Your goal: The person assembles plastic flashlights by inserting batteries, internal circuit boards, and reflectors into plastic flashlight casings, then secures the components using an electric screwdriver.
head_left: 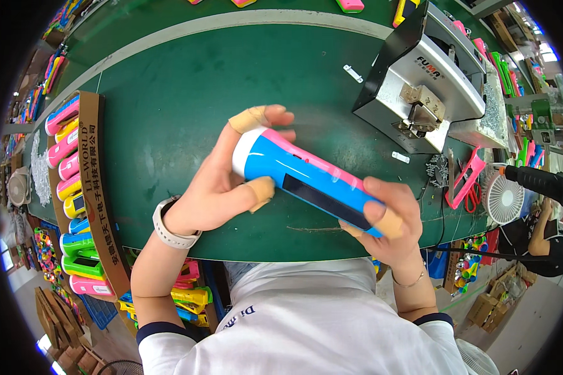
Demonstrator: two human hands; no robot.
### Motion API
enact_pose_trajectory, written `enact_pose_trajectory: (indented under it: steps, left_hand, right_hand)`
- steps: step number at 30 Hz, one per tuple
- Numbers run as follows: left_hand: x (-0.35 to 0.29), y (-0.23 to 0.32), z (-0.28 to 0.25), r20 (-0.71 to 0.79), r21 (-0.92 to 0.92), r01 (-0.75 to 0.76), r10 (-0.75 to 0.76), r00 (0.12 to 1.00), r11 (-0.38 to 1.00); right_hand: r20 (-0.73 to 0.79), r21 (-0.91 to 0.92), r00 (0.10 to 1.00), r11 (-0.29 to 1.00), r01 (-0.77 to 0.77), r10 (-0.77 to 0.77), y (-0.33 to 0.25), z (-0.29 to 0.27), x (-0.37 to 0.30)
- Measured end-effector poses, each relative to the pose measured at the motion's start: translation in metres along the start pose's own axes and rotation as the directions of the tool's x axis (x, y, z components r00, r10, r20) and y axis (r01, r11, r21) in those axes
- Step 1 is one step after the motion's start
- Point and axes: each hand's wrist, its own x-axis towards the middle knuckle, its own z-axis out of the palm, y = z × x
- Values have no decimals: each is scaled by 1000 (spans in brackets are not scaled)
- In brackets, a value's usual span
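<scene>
A tube-shaped plastic casing [266,164], blue and pink with a white end and a long dark panel, is held above the green table [169,81]. It slants from the white end at upper left down to the right. My left hand [222,181] is around the white end, thumb on the near side and fingers on the far side. At the other end, my right hand [395,219] grips the casing with thumb and fingers. Tan tape wraps some digits on both hands. Part of the right hand's fingers is hidden beneath the casing.
At left, a cardboard box [92,150] holds several colourful casings. A silver-and-black machine [413,94] stands at far right. Near it lie small white pieces [353,73], a screw pile [438,167], a pink plastic part [469,178], red scissors [473,199] and a fan [504,199].
</scene>
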Motion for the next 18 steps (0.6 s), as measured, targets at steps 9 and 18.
enact_pose_trajectory:
  steps: [9,18]
  left_hand:
    - [-4,-17,-16,192,201,-333,296,936,921]
    - [-4,-17,-17,232,327,-451,392,890,830]
  right_hand:
    - [-122,-112,968,972,205,-218,12,8,-12]
    - [-44,-121,992,986,111,-117,7,0,-15]
